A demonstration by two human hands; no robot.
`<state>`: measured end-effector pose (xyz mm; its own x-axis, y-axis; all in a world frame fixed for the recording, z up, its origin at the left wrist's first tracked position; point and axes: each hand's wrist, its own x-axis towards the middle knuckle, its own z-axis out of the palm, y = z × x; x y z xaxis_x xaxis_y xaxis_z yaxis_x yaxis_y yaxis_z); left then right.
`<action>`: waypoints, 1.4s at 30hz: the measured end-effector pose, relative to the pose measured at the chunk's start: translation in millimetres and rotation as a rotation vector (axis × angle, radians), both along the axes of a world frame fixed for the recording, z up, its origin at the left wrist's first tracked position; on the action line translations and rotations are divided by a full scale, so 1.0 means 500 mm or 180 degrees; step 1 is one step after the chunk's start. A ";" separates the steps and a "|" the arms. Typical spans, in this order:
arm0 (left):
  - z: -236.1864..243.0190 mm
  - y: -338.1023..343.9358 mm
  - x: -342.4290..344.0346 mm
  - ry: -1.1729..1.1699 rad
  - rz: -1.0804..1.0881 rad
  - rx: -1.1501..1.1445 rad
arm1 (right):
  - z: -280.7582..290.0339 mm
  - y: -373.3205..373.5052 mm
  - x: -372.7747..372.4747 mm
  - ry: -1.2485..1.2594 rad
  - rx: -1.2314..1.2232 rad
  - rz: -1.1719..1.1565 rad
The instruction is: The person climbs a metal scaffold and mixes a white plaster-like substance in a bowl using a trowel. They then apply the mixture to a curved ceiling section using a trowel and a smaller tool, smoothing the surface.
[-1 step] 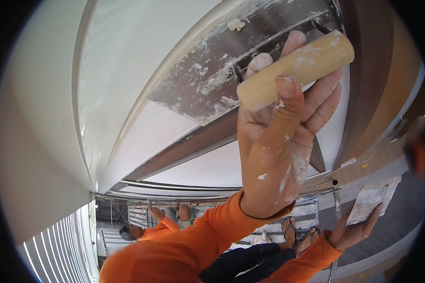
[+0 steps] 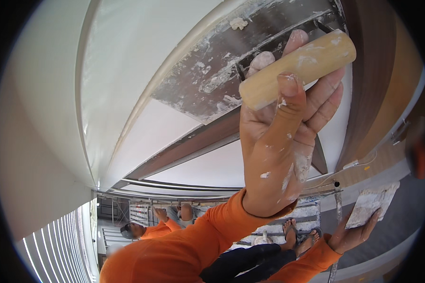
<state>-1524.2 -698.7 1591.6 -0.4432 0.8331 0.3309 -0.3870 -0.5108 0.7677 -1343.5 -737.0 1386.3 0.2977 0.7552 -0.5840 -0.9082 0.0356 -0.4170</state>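
Note:
My left hand (image 2: pixel 275 132), speckled with white compound, grips the pale cylindrical wooden handle (image 2: pixel 325 52) of a flat metal trowel (image 2: pixel 193 87) held up against the overhead surface. The trowel's plate is smeared with white material and carries a small lump (image 2: pixel 238 23). At the lower right my right hand (image 2: pixel 349 236) holds a wide scraper blade (image 2: pixel 370 203), crusted white, with its fingers along the underside.
Below, my sandalled feet (image 2: pixel 307 240) stand on a slatted scaffold platform (image 2: pixel 307 207) with a metal post (image 2: pixel 336 193). A co-worker in orange (image 2: pixel 158 231) is at lower left, near a louvred window (image 2: pixel 61 245). White panels (image 2: pixel 113 70) and brown boards (image 2: pixel 368 89) surround the trowel.
The trowel and my left hand sit very slightly further right in view. The scraper in my right hand is a little lower.

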 end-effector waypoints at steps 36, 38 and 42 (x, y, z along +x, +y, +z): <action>0.096 -0.040 -0.065 -0.1422 -0.0784 -0.0871 | 0.370 0.127 -0.200 0.0889 0.1824 0.0903; 0.091 -0.043 -0.070 -0.1320 -0.0783 -0.0786 | 0.363 0.123 -0.211 0.0572 0.1453 0.0854; 0.083 -0.049 -0.076 -0.1607 -0.0794 -0.0724 | 0.367 0.112 -0.235 0.0335 0.1352 0.0979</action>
